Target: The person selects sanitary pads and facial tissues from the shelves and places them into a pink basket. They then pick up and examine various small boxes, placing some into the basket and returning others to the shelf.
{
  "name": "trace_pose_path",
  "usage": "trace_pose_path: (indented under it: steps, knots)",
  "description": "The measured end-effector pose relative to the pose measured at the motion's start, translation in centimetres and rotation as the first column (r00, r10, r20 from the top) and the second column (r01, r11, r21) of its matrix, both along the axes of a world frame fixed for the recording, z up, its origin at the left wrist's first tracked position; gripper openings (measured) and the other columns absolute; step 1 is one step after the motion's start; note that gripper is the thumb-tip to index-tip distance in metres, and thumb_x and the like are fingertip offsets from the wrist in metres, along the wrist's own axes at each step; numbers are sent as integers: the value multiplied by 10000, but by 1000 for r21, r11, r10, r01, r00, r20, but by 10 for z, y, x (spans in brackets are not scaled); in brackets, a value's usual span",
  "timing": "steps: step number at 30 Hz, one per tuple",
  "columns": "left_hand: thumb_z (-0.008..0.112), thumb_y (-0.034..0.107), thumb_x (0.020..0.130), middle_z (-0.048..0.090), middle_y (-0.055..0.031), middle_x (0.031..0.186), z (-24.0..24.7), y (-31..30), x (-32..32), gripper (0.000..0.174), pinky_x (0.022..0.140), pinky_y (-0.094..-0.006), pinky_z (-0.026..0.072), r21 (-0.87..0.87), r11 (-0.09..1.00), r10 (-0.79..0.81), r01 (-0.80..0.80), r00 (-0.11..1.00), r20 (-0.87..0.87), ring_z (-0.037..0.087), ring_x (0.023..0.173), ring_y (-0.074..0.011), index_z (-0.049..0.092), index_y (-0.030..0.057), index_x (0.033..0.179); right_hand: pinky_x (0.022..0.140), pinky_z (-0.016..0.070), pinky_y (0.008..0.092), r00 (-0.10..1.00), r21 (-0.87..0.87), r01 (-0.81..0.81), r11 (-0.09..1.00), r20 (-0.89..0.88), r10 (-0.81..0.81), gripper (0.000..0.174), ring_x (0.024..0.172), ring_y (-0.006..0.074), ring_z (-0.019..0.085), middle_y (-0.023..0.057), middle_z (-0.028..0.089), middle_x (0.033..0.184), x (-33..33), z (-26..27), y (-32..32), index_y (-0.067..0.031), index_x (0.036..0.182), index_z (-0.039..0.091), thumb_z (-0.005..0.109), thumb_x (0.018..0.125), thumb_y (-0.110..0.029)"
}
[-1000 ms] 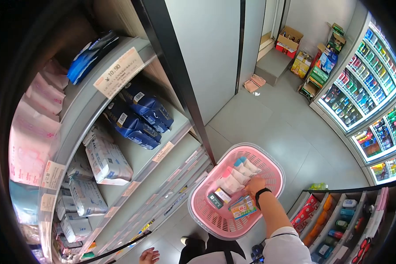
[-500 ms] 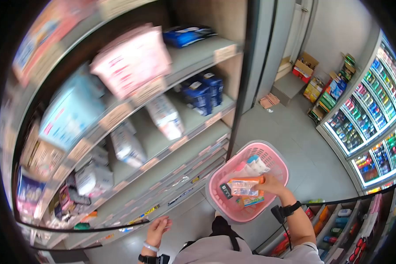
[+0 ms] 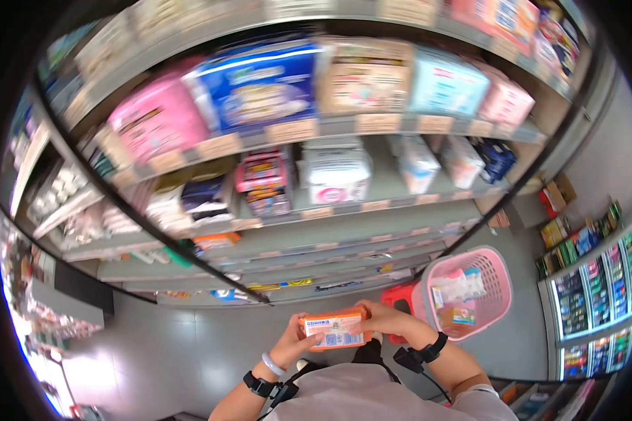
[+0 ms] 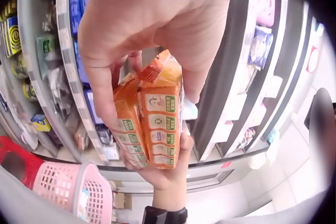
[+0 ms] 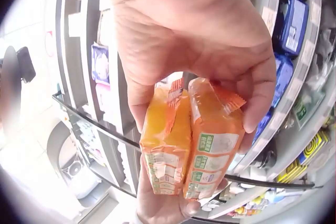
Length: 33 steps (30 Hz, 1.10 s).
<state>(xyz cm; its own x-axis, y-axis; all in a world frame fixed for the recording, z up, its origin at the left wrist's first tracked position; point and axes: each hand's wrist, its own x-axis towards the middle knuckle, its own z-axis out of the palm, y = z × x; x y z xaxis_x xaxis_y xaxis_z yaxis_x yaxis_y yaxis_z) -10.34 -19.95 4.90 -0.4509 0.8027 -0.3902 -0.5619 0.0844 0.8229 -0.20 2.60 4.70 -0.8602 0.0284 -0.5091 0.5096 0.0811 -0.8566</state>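
A flat orange plastic-wrapped package (image 3: 336, 330) is held level in front of the body, its white printed face upward in the head view. My left hand (image 3: 290, 344) grips its left end, with the thumb over the printed face. The other end is gripped by my right hand (image 3: 386, 319). Seen end-on in the right wrist view, it is two orange packs (image 5: 212, 140) side by side, with crimped wrapper ends. To the right, a pink basket (image 3: 500, 281) holds white packets (image 3: 463, 285) and a small colourful packet (image 3: 462, 316).
Shelves of bagged and boxed goods stand ahead, among them a blue pack (image 3: 263, 88) and a pink bag (image 3: 158, 119). A red plastic object (image 3: 400, 298) sits beside the basket. Lit drink coolers (image 3: 597, 281) and cartons (image 3: 558, 196) are at the right.
My right hand has lifted the orange package out of the basket and brought it leftward before the body. My left hand, empty before, now grips it too. The head view has turned left toward the shelves.
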Motion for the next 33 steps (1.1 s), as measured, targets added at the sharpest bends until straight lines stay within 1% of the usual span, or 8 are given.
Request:
trace_pose_path:
  steps: [5, 10, 18, 23, 25, 28, 30, 33]
  knots:
    - [632, 105, 797, 497, -106, 1081, -20, -93, -16, 493, 770, -319, 518, -23, 982, 185, -187, 979, -82, 542, 976, -179, 299, 26, 1152, 769, 429, 252, 985, 36, -166, 985, 45, 165, 594, 906, 132, 525, 66, 545, 988, -43, -13, -83, 10, 1188, 414, 684, 747, -281]
    - [586, 169, 835, 521, -102, 1046, -6, -159, -33, 429, 740, -333, 532, -77, 953, 299, -294, 952, 60, 565, 947, -192, 331, 25, 1149, 711, 461, 259, 986, -469, -125, 874, 37, 160, 485, 899, 107, 513, 48, 521, 1060, -71, -1, -134, -48, 1225, 422, 500, 876, -376]
    - [483, 226, 890, 520, -62, 1102, -15, -181, -57, 384, 741, -327, 518, -40, 953, 302, -300, 952, 41, 558, 961, -153, 343, 69, 1212, 690, 474, 269, 970, -347, -117, 931, 160, 181, 434, 873, 113, 545, 32, 565, 981, -110, 2, -156, -60, 1180, 479, 525, 864, -353]
    - [486, 218, 888, 525, -68, 1084, -13, -175, -79, 391, 735, -322, 520, -34, 943, 333, -331, 942, 48, 548, 973, -146, 342, 67, 1219, 631, 459, 227, 998, -177, -24, 984, 45, 33, 308, 790, 104, 559, 44, 592, 875, -137, -8, -154, 2, 1030, 564, 545, 806, -208]
    - [497, 192, 888, 537, -76, 1037, -13, -173, -91, 323, 682, -284, 534, 37, 923, 385, -383, 918, -91, 580, 887, -149, 370, 46, 1146, 619, 458, 228, 1000, -166, 4, 986, 28, 1, 290, 758, 107, 564, 46, 595, 840, -149, 1, -152, 10, 1002, 572, 545, 797, -194]
    - [502, 180, 878, 560, -119, 1035, 0, -180, -112, 352, 658, -302, 537, 15, 874, 484, -485, 874, 34, 617, 844, -209, 346, 48, 1165, 591, 466, 240, 998, -118, 26, 993, 57, -19, 249, 680, 114, 571, 50, 595, 770, -169, 13, -128, 11, 940, 581, 551, 787, -183]
    - [511, 181, 873, 574, -132, 1018, -11, -186, -121, 341, 635, -293, 539, 74, 823, 564, -563, 826, 4, 635, 781, -232, 345, 44, 1137, 571, 475, 251, 946, -139, 301, 944, -81, -313, 193, 671, 116, 568, 53, 586, 772, -182, 21, -115, -13, 878, 582, 554, 785, -180]
    - [514, 196, 875, 579, -131, 1015, -22, -202, -123, 330, 637, -292, 537, 37, 746, 665, -665, 746, 13, 635, 789, -230, 350, 53, 1123, 575, 496, 268, 875, -105, 439, 892, -177, -451, 261, 735, 154, 600, 93, 596, 897, -202, 7, -79, 4, 988, 539, 551, 784, -159]
